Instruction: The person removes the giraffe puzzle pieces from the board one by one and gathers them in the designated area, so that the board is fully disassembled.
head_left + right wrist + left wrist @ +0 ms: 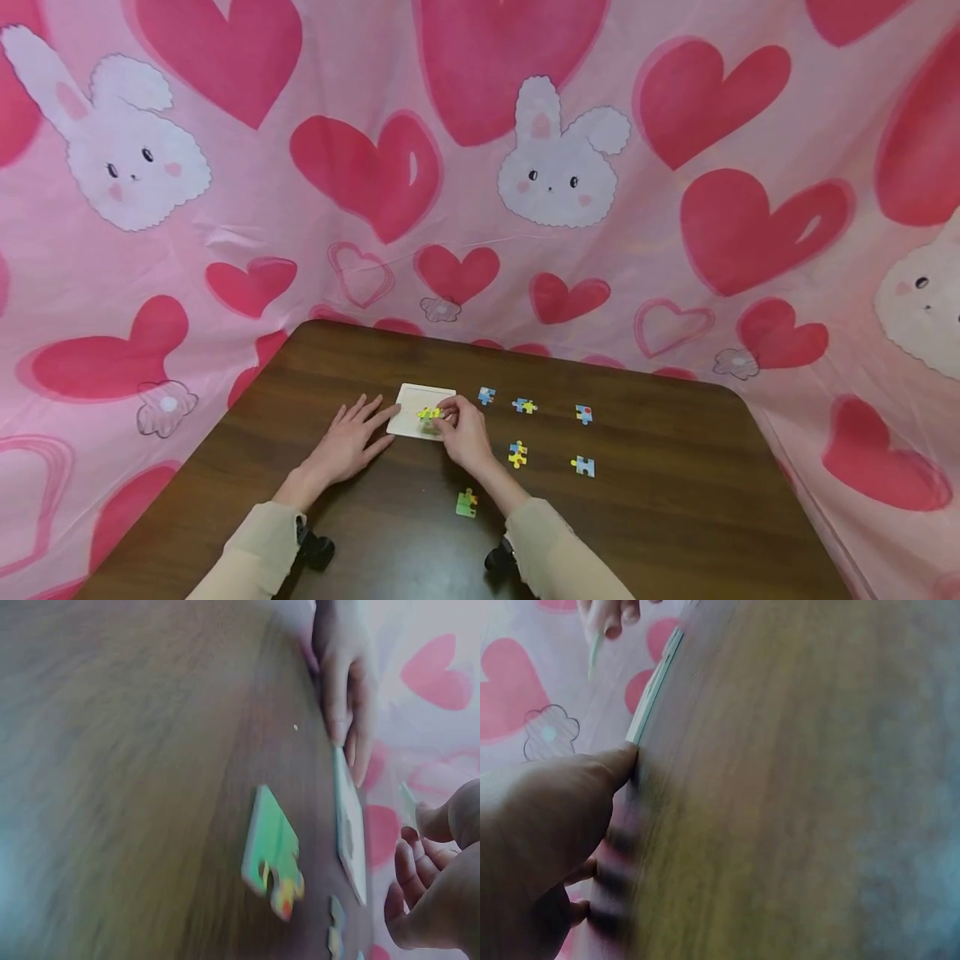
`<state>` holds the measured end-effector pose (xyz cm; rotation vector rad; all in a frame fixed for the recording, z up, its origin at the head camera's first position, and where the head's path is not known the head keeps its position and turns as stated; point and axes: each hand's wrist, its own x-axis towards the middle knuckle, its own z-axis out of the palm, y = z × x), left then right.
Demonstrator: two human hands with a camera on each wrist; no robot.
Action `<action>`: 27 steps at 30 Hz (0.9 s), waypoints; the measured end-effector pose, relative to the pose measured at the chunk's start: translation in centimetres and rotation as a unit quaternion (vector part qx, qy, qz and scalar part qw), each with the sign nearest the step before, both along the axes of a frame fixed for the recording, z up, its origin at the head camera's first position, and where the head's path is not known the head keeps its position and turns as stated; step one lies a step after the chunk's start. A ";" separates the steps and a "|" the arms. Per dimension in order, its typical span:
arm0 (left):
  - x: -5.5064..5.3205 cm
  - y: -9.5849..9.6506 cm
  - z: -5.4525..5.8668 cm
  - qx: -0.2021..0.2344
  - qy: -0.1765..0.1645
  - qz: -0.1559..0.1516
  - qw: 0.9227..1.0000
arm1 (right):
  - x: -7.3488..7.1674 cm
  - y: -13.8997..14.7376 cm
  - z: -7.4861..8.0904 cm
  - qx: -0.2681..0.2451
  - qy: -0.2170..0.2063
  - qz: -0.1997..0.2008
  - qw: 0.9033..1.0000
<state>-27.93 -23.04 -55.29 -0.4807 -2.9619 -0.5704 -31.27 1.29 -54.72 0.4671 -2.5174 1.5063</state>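
Note:
A pale square puzzle tray (411, 402) lies on the table. My left hand (347, 446) is spread flat at its left side, fingers straight, with index finger and thumb touching the edge. Between thumb and fingers, my right hand (468, 435) pinches a yellow-and-green jigsaw piece (430, 413) above the tray. In the right wrist view, the held piece (407, 801) shows as a thin pale edge, raised off the tray (351, 832). A green jigsaw piece (466, 503) with a yellow tab lies on the table, nearer to me than the right hand.
Several loose pieces lie right of the tray, among them a blue one (487, 396), a blue-and-yellow one (525, 406), a yellow one (517, 454) and another blue-and-yellow one (583, 467). Beyond the dark wooden table (660, 500) hangs a pink cloth (465, 200) with hearts and rabbits.

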 end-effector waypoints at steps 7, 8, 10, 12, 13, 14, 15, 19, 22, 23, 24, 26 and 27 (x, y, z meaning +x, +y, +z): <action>0.0 0.0 0.2 -0.010 -0.010 0.016 1.000 | 2.7 3.0 3.6 -0.021 -0.052 -0.007 0.998; -0.1 0.1 0.2 -0.012 -0.012 0.017 1.000 | 3.0 3.6 3.6 -0.023 -0.045 -0.009 0.999; -0.1 0.3 0.2 -0.014 -0.017 0.018 1.000 | 3.6 4.8 3.6 -0.030 -0.037 -0.011 0.999; -0.2 0.4 0.2 -0.014 -0.020 0.020 1.000 | 4.2 6.1 3.5 -0.035 -0.037 -0.010 0.999; -0.2 0.4 0.2 -0.012 -0.022 0.021 0.999 | 4.6 6.8 3.5 -0.036 -0.039 -0.009 0.999; -0.2 0.4 0.3 -0.010 -0.024 0.024 0.999 | 4.9 7.4 3.5 -0.034 -0.042 -0.010 0.998; -0.2 0.4 0.3 -0.009 -0.025 0.025 0.999 | 5.3 8.0 3.5 -0.034 -0.049 -0.010 0.998; -0.3 0.4 0.3 -0.011 -0.028 0.030 0.999 | 6.8 10.0 3.3 -0.028 -0.075 -0.010 0.997; -0.3 0.5 0.3 -0.014 -0.029 0.030 0.999 | 7.9 11.1 2.9 -0.021 -0.092 -0.013 0.995; -0.2 0.5 0.4 -0.014 -0.031 0.029 0.999 | 8.3 11.5 2.7 -0.018 -0.098 -0.014 0.995; -0.2 0.6 0.4 -0.013 -0.033 0.029 0.999 | 8.6 11.8 2.5 -0.015 -0.104 -0.016 0.994; -0.2 0.7 0.5 -0.012 -0.037 0.028 0.999 | 9.2 12.6 2.1 -0.006 -0.111 -0.014 0.994; -0.2 0.7 0.5 -0.011 -0.038 0.028 0.999 | 9.4 13.0 1.9 -0.002 -0.114 -0.012 0.993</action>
